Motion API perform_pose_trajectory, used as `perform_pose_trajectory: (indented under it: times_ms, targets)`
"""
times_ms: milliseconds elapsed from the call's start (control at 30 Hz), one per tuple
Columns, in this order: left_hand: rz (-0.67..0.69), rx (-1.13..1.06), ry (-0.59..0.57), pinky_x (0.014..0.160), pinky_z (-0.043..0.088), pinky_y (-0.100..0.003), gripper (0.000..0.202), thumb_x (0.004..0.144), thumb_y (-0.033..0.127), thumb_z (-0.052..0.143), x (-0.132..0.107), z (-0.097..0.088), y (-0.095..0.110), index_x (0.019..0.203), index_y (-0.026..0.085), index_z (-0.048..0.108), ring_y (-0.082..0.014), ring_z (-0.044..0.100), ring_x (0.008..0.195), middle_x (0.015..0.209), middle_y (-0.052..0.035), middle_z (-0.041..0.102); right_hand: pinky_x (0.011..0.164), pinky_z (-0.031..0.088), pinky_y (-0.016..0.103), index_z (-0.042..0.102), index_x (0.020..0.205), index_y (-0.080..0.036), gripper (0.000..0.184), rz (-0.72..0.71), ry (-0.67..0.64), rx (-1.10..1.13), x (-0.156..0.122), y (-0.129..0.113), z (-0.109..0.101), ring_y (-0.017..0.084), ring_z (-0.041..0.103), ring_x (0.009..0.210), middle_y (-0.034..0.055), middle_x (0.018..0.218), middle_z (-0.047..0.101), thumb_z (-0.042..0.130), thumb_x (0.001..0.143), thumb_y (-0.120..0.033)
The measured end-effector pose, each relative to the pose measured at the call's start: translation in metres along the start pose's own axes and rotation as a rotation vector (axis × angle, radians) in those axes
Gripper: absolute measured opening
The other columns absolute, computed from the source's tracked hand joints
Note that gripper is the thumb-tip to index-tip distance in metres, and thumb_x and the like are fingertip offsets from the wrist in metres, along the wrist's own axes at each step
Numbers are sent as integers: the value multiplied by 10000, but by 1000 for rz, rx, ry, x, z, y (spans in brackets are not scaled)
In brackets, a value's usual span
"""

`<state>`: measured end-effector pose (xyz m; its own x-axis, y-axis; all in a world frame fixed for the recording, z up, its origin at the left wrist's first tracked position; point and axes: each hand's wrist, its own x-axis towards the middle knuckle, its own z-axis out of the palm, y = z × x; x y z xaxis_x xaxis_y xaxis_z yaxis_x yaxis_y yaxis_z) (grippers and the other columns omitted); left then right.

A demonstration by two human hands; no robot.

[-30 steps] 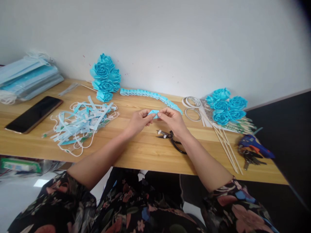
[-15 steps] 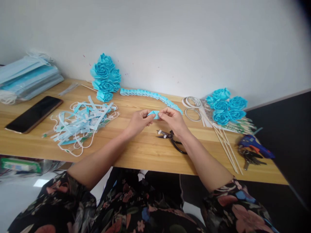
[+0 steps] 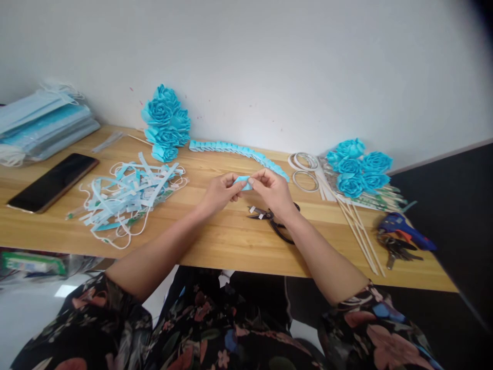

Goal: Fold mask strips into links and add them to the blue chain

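Both hands meet over the middle of the wooden table [image 3: 215, 241]. My left hand [image 3: 219, 192] and my right hand [image 3: 272, 191] each pinch one end of a small folded blue piece [image 3: 242, 181], held just above the tabletop. Black scissors [image 3: 274, 221] lie on the table directly under my right wrist. Behind the hands a row of folded blue pieces [image 3: 239, 151] curves along the back.
A heap of cut blue and white strips [image 3: 127, 198] lies at the left, beside a phone [image 3: 52, 181] and a stack of face masks [image 3: 42, 123]. Blue fabric roses [image 3: 165, 123] lean against the wall. More roses on sticks [image 3: 356, 169], tape rings [image 3: 304, 169] and a glue gun [image 3: 404, 231] sit at the right.
Hands stay in place; the fingers shift slightly on the blue piece, and the view has nudged a little.
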<state>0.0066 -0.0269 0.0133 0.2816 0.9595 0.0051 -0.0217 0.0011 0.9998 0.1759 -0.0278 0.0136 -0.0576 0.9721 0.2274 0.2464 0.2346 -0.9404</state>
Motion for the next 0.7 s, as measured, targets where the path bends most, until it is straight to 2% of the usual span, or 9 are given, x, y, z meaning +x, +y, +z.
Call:
perform_pose_trajectory:
  times_ms: [167,267,400,600,700]
  targets:
    - [13,-64,-1,546,411,-219,321,778,443,702,2,-1,-4,710,170,547,-73,496,516,611,25,587,747,531,294,682,852,-206,304,91,-31,203,1,-4,-5,135,606,726,8,785,665,660,812,-506]
    - [17,-86,6,543,405,-219,321,775,443,702,3,-2,-5,713,167,550,-70,491,510,608,28,584,752,538,293,684,805,-206,324,127,-62,203,2,-3,-6,135,605,724,7,791,669,684,786,-529]
    - [6,-104,27,539,396,-218,295,780,416,698,3,-1,-4,717,166,554,-67,483,504,600,32,581,772,527,290,664,738,-200,274,142,-95,148,2,0,-5,132,602,722,-7,726,643,694,785,-469]
    - [16,-81,32,535,389,-222,300,788,402,700,2,-1,-3,687,170,540,-72,480,506,593,27,577,736,514,284,652,848,-207,192,93,-25,147,2,0,-4,128,604,709,-20,745,648,696,761,-373]
    - [24,-63,40,536,388,-219,298,785,406,698,3,-1,-5,688,170,544,-72,477,506,587,26,576,729,497,283,657,812,-203,166,57,-31,89,2,-2,-4,130,589,708,-15,725,636,654,795,-368]
